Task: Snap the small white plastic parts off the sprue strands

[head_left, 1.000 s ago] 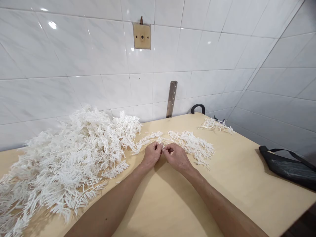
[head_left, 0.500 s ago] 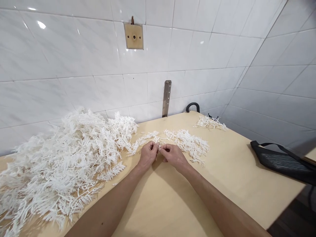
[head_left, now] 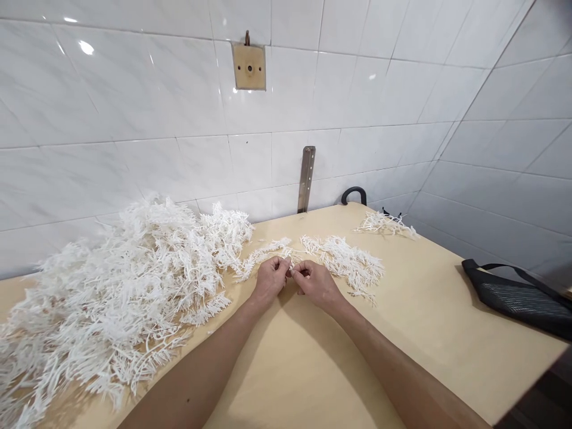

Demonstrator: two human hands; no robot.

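Note:
My left hand [head_left: 270, 279] and my right hand [head_left: 315, 281] meet over the middle of the table, thumbs and forefingers pinched close together. Between the fingertips shows a small bit of a white plastic sprig [head_left: 291, 268], mostly hidden by the fingers. Just beyond my left hand lies a strand of white artificial foliage [head_left: 261, 256]. Behind and right of my right hand spreads a small heap of white sprigs [head_left: 351, 262]. A large tangled pile of the same white foliage [head_left: 134, 292] covers the table's left side.
The tan table [head_left: 429, 310] stands against a white tiled wall [head_left: 179, 107]. At its far corner are more white sprigs [head_left: 386, 224] and a curved black handle [head_left: 354, 193]. A metal bracket [head_left: 306, 179] rises on the wall. A black mesh chair part [head_left: 513, 298] overlaps the right edge.
The view has shifted slightly, so everything sits a little further right. Both hands keep their pinch at nearly the same place, with a bit more white showing between the fingertips.

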